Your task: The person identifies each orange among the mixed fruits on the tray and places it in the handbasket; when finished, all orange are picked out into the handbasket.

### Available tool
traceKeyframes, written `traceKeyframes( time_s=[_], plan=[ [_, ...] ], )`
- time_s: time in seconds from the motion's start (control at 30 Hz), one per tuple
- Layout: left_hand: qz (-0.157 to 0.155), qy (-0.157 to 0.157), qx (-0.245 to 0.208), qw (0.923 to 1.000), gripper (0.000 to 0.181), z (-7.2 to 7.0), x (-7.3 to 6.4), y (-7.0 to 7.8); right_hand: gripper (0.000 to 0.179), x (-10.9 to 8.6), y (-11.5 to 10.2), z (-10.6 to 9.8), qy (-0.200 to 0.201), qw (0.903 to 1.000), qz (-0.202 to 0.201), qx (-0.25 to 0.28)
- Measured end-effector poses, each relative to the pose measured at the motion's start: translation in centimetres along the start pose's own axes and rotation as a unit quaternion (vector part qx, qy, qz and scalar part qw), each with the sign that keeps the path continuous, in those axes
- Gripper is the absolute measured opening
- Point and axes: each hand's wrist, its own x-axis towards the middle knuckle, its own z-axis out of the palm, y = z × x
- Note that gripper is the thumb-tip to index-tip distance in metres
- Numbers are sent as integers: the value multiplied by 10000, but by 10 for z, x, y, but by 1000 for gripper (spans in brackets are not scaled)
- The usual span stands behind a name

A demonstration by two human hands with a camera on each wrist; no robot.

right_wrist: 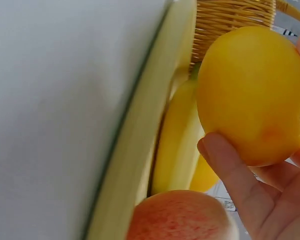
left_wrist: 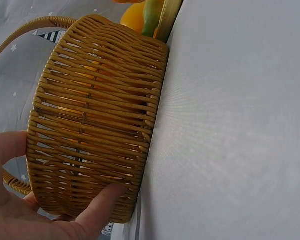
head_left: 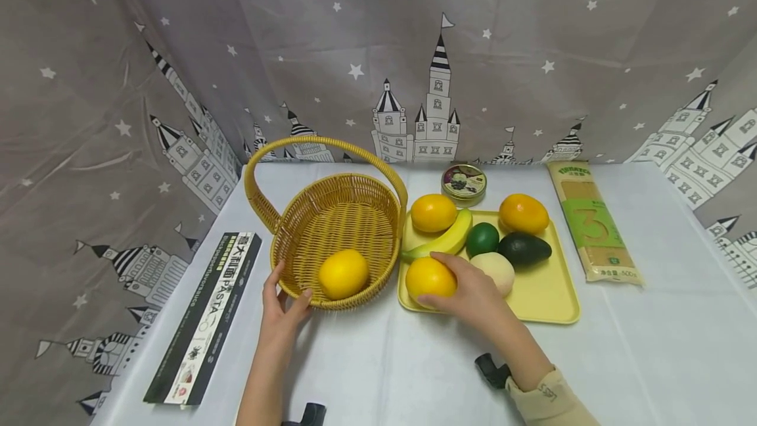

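Observation:
My left hand (head_left: 281, 313) grips the front left of a wicker basket (head_left: 298, 206), its fingers at the rim and side. In the left wrist view, a digit lies against the woven wall (left_wrist: 97, 130). Inside the basket sits a yellow-orange fruit (head_left: 343, 275). With thumb and fingers, my right hand (head_left: 476, 291) holds another round yellow-orange fruit (right_wrist: 252, 95) over the front left corner of a yellow tray (head_left: 541, 294). Close by on the tray are a banana (head_left: 443, 242) and a peach (right_wrist: 182, 220), partly hidden by the hand in the head view.
Also on the tray are a yellow fruit (head_left: 434, 213), an orange fruit (head_left: 524, 213), a green fruit (head_left: 482, 240) and an avocado (head_left: 525, 249). Behind it stands a round tin (head_left: 464, 183). A pasta box (head_left: 204, 317) lies left, a noodle packet (head_left: 594, 225) right.

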Motion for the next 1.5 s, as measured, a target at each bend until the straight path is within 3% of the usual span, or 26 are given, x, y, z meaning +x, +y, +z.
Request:
traceKeyframes(
  time_s=[0.27,0.57,0.9,1.2,1.33,1.5],
  plan=[
    [3,12,87,10000,80,-1,-1,0,79,-4,-14,-11,72,9990,-253,357],
    [29,-3,-79,10000,80,-1,0,-2,76,6,-47,-16,115,9923,-1000,719],
    [35,-57,-24,10000,79,-2,0,-5,74,34,-78,5,-232,9842,-1484,939],
    [32,-36,96,9999,80,-4,0,-4,76,69,-115,39,-627,9774,-1904,676],
    [63,-32,77,9999,81,-4,0,-4,76,81,-126,53,-699,9770,-1948,513],
    [114,-38,124,9999,82,-4,0,-5,77,95,-135,67,-739,9814,-1715,435]
  ],
)
